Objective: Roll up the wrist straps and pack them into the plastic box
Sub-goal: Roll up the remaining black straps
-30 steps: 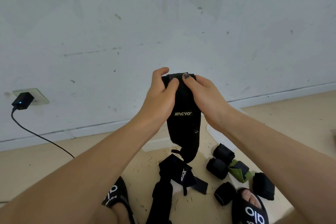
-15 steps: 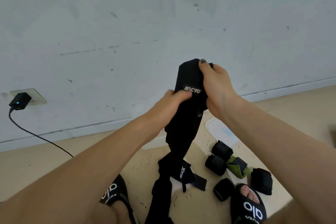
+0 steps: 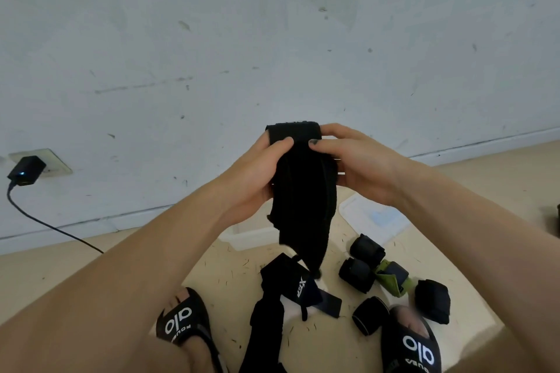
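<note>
Both my left hand [image 3: 257, 172] and right hand [image 3: 357, 163] grip the black wrist strap [image 3: 303, 191], raised above the floor, starting its roll; next, tight turns down its hanging tail.

Plain home room, scuffed painted wall [image 3: 272, 39], beige floor [image 3: 45, 275], charger [image 3: 25, 171] in wall socket [image 3: 56, 162]

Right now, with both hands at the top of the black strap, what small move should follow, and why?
Probably keep rolling the top edge downward: the left hand and right hand pinch the black strap at its top, while its tail hangs loose.
</note>
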Tool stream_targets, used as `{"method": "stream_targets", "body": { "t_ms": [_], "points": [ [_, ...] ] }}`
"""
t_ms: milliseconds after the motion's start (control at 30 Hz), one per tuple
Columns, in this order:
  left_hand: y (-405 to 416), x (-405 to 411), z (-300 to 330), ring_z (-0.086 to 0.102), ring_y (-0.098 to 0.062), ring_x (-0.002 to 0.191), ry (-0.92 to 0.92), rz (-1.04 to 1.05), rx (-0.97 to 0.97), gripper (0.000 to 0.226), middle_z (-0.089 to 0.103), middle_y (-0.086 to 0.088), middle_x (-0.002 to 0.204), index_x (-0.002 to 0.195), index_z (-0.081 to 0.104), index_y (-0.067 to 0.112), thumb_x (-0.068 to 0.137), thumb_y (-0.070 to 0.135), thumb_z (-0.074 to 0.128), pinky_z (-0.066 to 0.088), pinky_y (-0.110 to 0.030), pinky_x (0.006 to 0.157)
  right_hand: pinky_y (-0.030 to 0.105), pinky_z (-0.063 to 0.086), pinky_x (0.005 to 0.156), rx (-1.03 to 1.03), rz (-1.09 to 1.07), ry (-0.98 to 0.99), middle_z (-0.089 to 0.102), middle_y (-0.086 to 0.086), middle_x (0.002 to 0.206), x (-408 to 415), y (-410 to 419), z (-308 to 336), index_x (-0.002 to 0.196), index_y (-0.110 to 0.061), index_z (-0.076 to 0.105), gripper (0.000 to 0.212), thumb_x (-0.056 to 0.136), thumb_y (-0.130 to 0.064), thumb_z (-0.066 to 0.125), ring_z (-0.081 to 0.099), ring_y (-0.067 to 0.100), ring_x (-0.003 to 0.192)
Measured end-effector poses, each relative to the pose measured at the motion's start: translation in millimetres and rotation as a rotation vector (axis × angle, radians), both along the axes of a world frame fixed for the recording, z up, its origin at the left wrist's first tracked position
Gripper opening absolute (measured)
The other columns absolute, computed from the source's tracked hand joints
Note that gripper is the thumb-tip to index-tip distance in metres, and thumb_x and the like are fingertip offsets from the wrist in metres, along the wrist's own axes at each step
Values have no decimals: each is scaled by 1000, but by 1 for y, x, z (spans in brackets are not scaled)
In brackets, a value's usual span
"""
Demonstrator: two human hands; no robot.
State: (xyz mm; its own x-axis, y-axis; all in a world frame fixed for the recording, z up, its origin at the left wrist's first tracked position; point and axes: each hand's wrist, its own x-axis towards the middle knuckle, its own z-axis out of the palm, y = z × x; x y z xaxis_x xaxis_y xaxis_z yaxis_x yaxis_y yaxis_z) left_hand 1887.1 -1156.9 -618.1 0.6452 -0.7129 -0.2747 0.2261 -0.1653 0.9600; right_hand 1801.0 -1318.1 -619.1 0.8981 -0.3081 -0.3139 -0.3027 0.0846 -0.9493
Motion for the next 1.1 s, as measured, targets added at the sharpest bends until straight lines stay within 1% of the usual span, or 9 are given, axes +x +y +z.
{"method": "stream_targets", "body": {
  "t_ms": [167, 333, 433, 533, 633, 733, 867, 1033, 1100],
  "points": [
    [4, 6, 5, 72, -20, 111, 125, 93, -27, 35, 76, -4, 120, 131, 66, 17, 110, 31, 41, 55, -34, 87, 39, 36, 113, -198, 53, 56, 73, -14, 120, 5, 6, 0, 116, -27, 74, 37, 98, -54, 58, 59, 9, 125],
    [8, 7, 4, 71, -24, 114, 249, 69, -40, 50, 74, -10, 123, 129, 69, 9, 108, 43, 40, 52, -39, 95, 31, 57, 84, 24, 104, 0, 72, 2, 95, 2, 12, -2, 105, -4, 66, 25, 104, -28, 58, 70, 17, 91],
    [11, 3, 1, 68, -20, 120, 141, -40, -23, 49, 73, -4, 126, 134, 66, 18, 107, 48, 37, 48, -40, 105, 28, 59, 72, 99, -38, -48, 75, 9, 98, 5, 17, -2, 110, 1, 68, 26, 104, -23, 59, 74, 19, 88],
    [11, -5, -3, 70, -15, 113, 23, -116, 75, 35, 75, 1, 121, 133, 64, 20, 106, 34, 46, 52, -37, 102, 32, 61, 73, 260, -197, -83, 77, 16, 108, 10, 12, 2, 116, 2, 70, 30, 103, -23, 60, 76, 24, 92],
    [11, -4, -7, 74, -16, 104, -94, -84, 116, 26, 77, -1, 112, 126, 67, 15, 104, 13, 53, 59, -36, 92, 36, 62, 80, 226, -169, -44, 75, 18, 111, 9, 6, 3, 119, 3, 70, 35, 100, -26, 64, 75, 27, 98],
    [8, 0, -6, 74, -13, 88, -76, 47, 82, 22, 77, -2, 98, 116, 70, 8, 106, 15, 51, 58, -28, 76, 37, 60, 87, 96, -106, -9, 76, 16, 111, 7, 2, 2, 119, 4, 70, 30, 98, -17, 65, 73, 27, 103],
    [5, -3, -5, 72, -13, 103, -17, -47, 29, 35, 77, 0, 110, 125, 70, 15, 109, 27, 40, 54, -31, 89, 31, 56, 74, 128, -228, -25, 66, 15, 117, 8, 11, 0, 136, 1, 52, 41, 98, -10, 64, 69, 24, 102],
    [-1, -16, -6, 74, -22, 97, -37, -60, 23, 34, 75, -17, 108, 121, 70, 11, 103, 9, 41, 59, -28, 73, 39, 55, 99, 14, -204, 39, 58, 11, 129, 10, 35, -6, 147, -13, 40, 51, 100, -10, 58, 64, 25, 115],
    [0, -13, -5, 75, -26, 97, -79, -42, 19, 37, 75, -20, 110, 115, 72, 13, 101, 3, 40, 61, -34, 80, 41, 52, 105, -1, -187, 33, 56, 11, 133, 11, 34, -5, 148, -13, 40, 51, 100, -7, 57, 63, 26, 117]
  ]
}}
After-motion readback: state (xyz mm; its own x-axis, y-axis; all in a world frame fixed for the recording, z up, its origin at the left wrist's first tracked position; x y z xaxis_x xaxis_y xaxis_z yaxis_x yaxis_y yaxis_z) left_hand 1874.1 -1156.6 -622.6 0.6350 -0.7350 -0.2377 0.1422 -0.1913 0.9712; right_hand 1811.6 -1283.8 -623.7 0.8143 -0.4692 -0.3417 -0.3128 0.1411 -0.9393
